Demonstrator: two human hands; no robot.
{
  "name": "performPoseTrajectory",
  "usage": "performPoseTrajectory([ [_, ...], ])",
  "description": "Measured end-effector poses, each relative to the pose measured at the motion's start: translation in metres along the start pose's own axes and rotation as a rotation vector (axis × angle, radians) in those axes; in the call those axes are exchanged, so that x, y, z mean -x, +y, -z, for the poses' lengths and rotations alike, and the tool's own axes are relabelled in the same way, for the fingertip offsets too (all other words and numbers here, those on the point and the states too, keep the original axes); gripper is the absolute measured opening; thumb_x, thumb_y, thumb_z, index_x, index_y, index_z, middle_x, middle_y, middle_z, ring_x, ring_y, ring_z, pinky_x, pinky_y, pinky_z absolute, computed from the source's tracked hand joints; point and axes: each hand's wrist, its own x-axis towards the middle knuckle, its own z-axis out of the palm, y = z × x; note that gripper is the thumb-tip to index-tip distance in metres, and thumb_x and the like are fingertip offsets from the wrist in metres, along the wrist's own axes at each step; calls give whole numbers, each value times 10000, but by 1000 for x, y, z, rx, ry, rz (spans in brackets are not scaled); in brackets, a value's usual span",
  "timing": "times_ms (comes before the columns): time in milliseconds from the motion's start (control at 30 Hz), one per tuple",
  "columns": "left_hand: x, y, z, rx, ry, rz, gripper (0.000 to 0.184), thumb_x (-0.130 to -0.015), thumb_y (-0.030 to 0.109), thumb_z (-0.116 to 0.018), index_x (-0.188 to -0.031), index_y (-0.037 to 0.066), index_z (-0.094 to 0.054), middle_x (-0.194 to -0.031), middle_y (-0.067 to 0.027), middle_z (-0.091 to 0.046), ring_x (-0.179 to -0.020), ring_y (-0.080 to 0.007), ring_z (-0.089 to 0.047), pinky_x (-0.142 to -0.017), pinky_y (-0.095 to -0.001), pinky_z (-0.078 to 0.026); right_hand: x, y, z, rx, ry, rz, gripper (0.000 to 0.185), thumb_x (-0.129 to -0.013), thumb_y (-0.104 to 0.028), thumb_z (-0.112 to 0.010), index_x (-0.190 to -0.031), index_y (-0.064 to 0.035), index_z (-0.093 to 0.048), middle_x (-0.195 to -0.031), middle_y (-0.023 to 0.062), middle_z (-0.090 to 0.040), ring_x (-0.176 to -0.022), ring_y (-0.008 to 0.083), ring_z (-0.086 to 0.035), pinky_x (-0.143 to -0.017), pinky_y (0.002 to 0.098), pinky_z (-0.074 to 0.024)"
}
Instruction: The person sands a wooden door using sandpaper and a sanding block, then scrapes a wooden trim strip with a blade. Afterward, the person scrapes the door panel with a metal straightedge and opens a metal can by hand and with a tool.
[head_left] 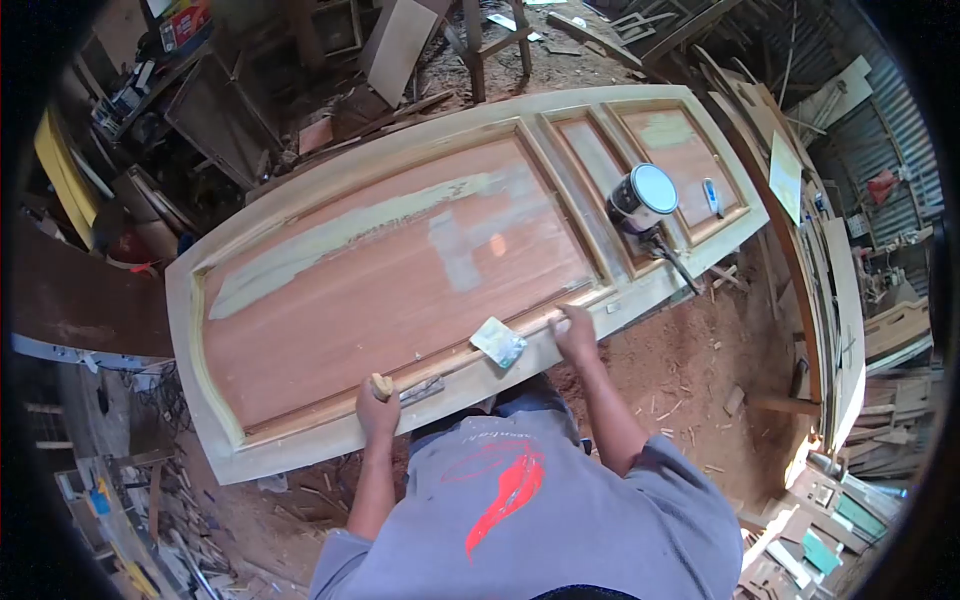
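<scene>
A large panelled wooden door (350,350) lies flat before me, with pale filler smeared over its reddish panels. My left hand (378,408) is closed at the near rail, around a small yellowish-tan piece (382,385) whose kind I cannot make out. Just right of it, a narrow grey flat strip (422,391) lies on the rail. My right hand (574,337) is closed at the same rail farther right, fingers curled in; a whitish bit shows at them, too small to name. Between the hands, a paint-smeared square pad (498,342) rests on the frame.
A paint can (645,195) stands on the door's right part, with a dark-handled tool (675,262) beside it. A small blue-and-white item (712,197) lies on the right panel. Stacked boards (835,300) line the right side. Wood scraps litter the dirt floor (680,370).
</scene>
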Motion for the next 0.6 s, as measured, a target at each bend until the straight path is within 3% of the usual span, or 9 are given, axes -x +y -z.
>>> performPoseTrajectory([
  [200, -14, 52, -9, 59, -30, -9, 360, -866, 208, -808, -1126, 16, -651, -1017, -216, -731, -973, -409, -731, -855, -490, -567, -56, 151, 89, 132, 220, -176, 372, -894, -250, -779, -1187, -22, -765, -1141, 231, -758, -1089, 406, -716, -972, 471, -557],
  [300, -1, 80, -27, 54, -31, 32, 353, -873, 207, -805, -1117, 7, -647, -1010, -215, -733, -959, -405, -731, -854, -484, -564, -90, 181, 132, 267, 27, -433, 366, -887, -271, -768, -1153, -19, -776, -1146, 248, -759, -1094, 422, -725, -972, 490, -563],
  [400, 22, 105, -57, 71, 74, 90, 351, -877, 211, -802, -1110, 0, -645, -1003, -221, -734, -953, -405, -732, -850, -482, -564, -124, 219, 152, 387, -54, -516, 378, -884, -293, -765, -1123, -1, -780, -1179, 278, -746, -1124, 424, -722, -992, 498, -562],
  [533, 66, 139, -107, 47, 107, 192, 366, -883, 223, -801, -1119, -13, -651, -1008, -237, -739, -990, -431, -733, -860, -477, -567, -152, 259, 173, 459, 26, -379, 388, -903, -270, -764, -1157, 24, -763, -1119, 298, -742, -1109, 463, -700, -997, 521, -557],
  [600, 85, 180, -125, 42, 86, 253, 375, -886, 222, -799, -1138, -18, -659, -1033, -248, -741, -1021, -441, -728, -876, -478, -566, -165, 274, 175, 458, 124, -245, 469, -888, -251, -795, -1271, 6, -708, -1216, 273, -689, -1187, 462, -639, -1041, 526, -522],
])
